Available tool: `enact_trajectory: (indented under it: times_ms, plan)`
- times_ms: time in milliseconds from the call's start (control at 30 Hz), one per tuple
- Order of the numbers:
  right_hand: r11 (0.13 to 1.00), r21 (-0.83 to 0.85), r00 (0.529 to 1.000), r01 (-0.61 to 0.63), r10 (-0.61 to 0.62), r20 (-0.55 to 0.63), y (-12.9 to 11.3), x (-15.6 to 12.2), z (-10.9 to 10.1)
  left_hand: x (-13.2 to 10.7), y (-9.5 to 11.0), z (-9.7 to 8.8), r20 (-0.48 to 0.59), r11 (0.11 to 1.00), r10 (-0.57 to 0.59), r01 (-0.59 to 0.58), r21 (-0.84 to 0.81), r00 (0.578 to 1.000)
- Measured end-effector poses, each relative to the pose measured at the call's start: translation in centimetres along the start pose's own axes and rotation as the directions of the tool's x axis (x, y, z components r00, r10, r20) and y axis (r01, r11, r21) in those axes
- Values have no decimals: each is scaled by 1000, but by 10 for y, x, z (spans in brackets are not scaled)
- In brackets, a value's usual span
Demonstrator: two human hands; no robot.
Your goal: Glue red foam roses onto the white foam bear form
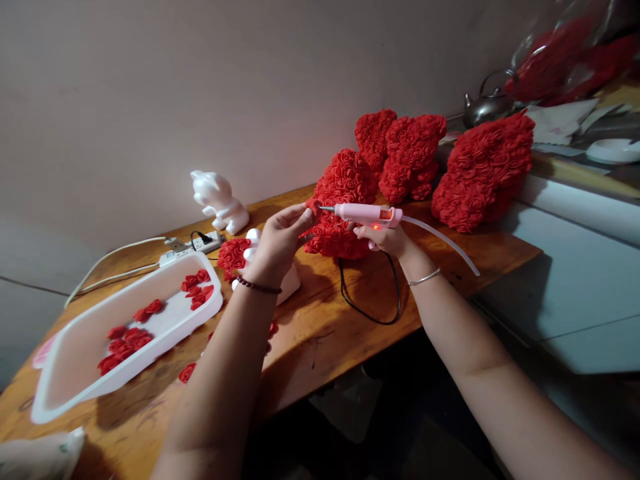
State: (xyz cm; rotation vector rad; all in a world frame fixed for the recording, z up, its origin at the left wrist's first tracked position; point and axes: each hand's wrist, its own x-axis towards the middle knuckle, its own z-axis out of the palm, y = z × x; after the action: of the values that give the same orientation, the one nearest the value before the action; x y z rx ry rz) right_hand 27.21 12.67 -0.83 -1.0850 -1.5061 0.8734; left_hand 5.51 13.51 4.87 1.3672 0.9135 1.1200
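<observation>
You are pinching a small red rose (313, 204) between the thumb and fingers of your left hand (283, 239), above the wooden table (325, 333). Your right hand (389, 240) is grasping the pink glue gun (361, 213) by its handle — an orange-red light is glowing near the trigger. The nozzle (327, 209) is pointing left toward the rose; whether the two are touching cannot be told. A translucent glue stick (448, 240) is projecting from the gun's rear. A rose-covered figure (345, 175) is standing just beyond the nozzle. A partly covered white form (233, 257) is resting beside your left wrist, and the white tray (95, 327) — farther left — is holding loose red roses (134, 339).
</observation>
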Motion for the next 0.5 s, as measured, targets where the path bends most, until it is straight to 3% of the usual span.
enact_trajectory:
  times_ms: [233,500]
  plan:
    - [997,78,999,-25,27,-36,-5,-1,3,-1,2,-1,-10,1000,-12,12,4,1000]
    - [998,55,1000,-29,29,-6,0,0,2,-2,3,-1,-7,1000,-12,12,5,1000]
